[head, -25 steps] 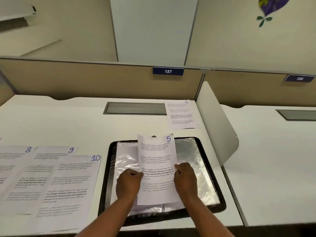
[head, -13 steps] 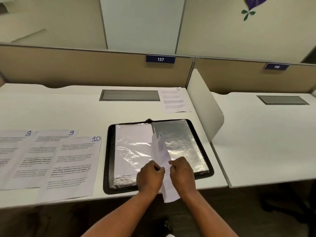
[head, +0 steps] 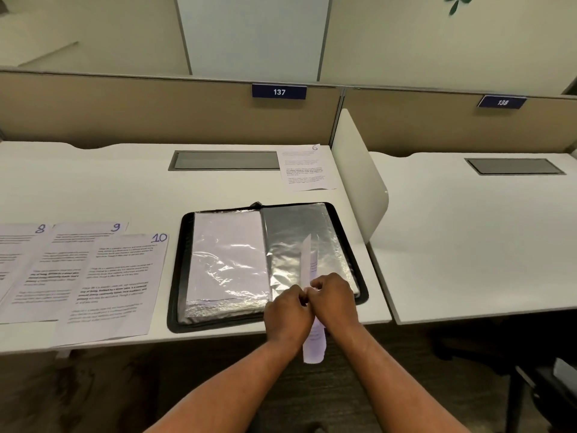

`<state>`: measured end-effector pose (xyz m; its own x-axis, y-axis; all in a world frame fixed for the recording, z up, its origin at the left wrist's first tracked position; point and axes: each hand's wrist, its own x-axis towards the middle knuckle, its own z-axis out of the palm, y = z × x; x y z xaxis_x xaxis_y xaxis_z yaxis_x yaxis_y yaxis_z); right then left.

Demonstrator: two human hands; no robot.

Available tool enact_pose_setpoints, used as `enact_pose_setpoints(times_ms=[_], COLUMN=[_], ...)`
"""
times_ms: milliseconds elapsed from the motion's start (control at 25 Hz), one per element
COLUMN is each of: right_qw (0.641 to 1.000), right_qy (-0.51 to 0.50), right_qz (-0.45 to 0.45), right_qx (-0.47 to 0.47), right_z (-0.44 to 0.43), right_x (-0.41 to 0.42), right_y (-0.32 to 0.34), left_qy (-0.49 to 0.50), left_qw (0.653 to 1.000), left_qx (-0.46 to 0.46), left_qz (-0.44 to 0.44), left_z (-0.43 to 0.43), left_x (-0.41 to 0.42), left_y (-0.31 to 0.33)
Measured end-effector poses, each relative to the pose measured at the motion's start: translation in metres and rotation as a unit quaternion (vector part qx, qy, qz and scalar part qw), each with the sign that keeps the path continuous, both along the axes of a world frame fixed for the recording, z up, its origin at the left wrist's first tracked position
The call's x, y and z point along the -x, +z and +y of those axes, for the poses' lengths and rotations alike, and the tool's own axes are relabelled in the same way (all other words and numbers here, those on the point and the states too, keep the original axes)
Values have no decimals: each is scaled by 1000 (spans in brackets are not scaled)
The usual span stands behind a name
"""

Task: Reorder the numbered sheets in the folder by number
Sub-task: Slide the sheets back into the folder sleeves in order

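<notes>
Left hand (head: 288, 310) and right hand (head: 335, 300) pinch a curled sheet (head: 306, 257) edge-on over the near rim of the folder (head: 178, 276), at the desk (head: 93, 189) edge; sheet 10 (head: 118, 282) lies well to their left.

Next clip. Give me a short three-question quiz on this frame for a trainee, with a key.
1. True or false: the sheet marked 6 lies inside the open folder.
2. The flat sheet nearest the folder's left edge bears which number? A) 3 B) 7 C) 10
3. Fill in: the left hand and right hand hold a curled sheet over the folder's ____ half.
Key: 1 false; 2 C; 3 right.
</notes>
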<state>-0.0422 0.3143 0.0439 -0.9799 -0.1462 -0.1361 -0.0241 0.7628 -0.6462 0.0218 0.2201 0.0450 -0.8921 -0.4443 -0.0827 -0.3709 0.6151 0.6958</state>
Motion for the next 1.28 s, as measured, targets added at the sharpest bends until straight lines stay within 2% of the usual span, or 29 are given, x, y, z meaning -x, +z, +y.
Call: enact_pose_setpoints(times_ms=[200, 520, 680, 840, 1000, 1280], right_qw=[1000, 999, 1000, 999, 999, 998], right_qy=[12, 12, 5, -2, -9, -28], right_qz=[-17, 5, 10, 15, 26, 33], right_qx=[-19, -33, -26, -29, -30, -49], right_z=[31, 70, 90, 102, 109, 117], right_x=[0, -9, -16, -28, -39, -60], right_y=[-2, 0, 6, 6, 6, 11], left_qy=[21, -28, -47, -163, -222, -236], left_qw=[1000, 999, 994, 966, 944, 927], left_qx=[-5, -27, 97, 202, 245, 291], left_qz=[-9, -5, -21, -13, 7, 21], left_z=[33, 45, 5, -25, -29, -28], left_x=[-1, -10, 3, 31, 47, 56], left_y=[-7, -39, -56, -71, -80, -85])
